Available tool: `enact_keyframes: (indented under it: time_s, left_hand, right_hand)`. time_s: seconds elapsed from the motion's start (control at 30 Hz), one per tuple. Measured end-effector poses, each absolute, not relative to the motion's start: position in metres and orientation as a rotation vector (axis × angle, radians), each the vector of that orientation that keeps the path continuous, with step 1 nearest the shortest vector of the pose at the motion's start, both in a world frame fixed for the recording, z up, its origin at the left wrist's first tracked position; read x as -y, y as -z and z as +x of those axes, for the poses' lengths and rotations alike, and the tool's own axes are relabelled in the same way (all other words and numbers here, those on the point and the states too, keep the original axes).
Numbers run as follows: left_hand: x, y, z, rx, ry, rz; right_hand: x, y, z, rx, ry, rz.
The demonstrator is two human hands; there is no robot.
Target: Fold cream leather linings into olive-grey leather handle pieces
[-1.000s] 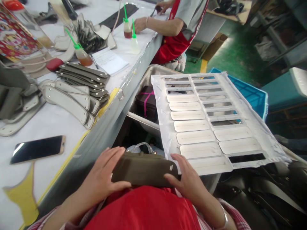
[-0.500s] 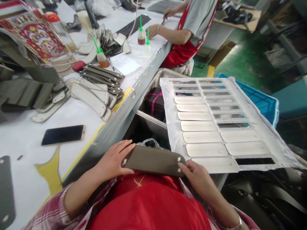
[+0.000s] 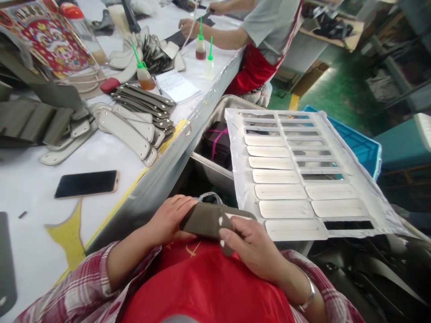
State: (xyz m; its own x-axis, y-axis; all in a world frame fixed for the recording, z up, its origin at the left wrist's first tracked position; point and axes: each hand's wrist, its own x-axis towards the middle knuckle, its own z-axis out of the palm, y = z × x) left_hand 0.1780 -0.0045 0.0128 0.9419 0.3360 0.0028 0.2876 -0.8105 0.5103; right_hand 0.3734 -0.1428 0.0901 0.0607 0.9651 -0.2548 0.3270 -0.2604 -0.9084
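Observation:
A dark olive, leather-like strip (image 3: pixel 204 220) with rounded ends and small white patches lies across my lap, in front of the red apron (image 3: pixel 215 282). My left hand (image 3: pixel 168 217) is closed round its left end, thumb below and fingers over the top edge. The right end is folded back toward the middle, pinched between the thumb and fingers of my right hand (image 3: pixel 254 244). Behind the fold shows a pale surface and another dark rounded end; whether this is a second piece, I cannot tell.
A white slotted board (image 3: pixel 286 231) bearing pale rounded pieces lies at right, over a grey bin (image 3: pixel 218 168). On the table at left are a phone (image 3: pixel 85 184), stacked pale strips (image 3: pixel 124 134), dark strips (image 3: pixel 144 103) and green-tipped bottles (image 3: pixel 144 78). A co-worker's arm (image 3: pixel 225 38) reaches over the far table.
My right hand has moved left, folding the strip's right end back over toward the middle. My left hand keeps its hold. The co-worker's hands have shifted left.

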Motion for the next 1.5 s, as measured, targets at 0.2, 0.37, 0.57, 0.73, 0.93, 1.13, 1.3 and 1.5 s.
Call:
enact_keyframes:
  time_s: [0.2,0.37,0.57,0.73,0.93,1.13,1.3,1.5]
  left_hand:
    - [0.005,-0.012,0.178,-0.451,-0.157,2.555]
    - [0.003,-0.015,0.179,-0.465,-0.067,2.592]
    - [0.013,-0.018,0.187,-0.546,-0.008,2.756]
    - [0.023,-0.016,0.213,-0.359,-0.061,2.685]
    - [0.024,-0.01,0.225,-0.393,-0.129,2.608]
    - [0.026,-0.002,0.217,-0.446,-0.199,2.692]
    - [0.026,-0.005,0.219,-0.398,-0.152,2.636]
    - [0.023,-0.007,0.218,-0.372,-0.038,2.681]
  right_hand:
    - [0.122,-0.111,0.358,1.268,-1.33,-1.286]
    - [0.136,-0.095,0.364,0.797,-1.437,-1.181]
    - [0.141,-0.091,0.371,0.619,-1.431,-1.201]
    - [0.164,-0.093,0.391,0.717,-1.321,-1.495]
    - [0.152,-0.111,0.375,1.221,-1.241,-1.609]
    - [0.128,-0.126,0.358,1.514,-1.363,-1.313]
    - [0.176,-0.095,0.39,1.131,-1.228,-1.579]
    - [0.22,-0.03,0.419,0.904,-1.091,-2.089]
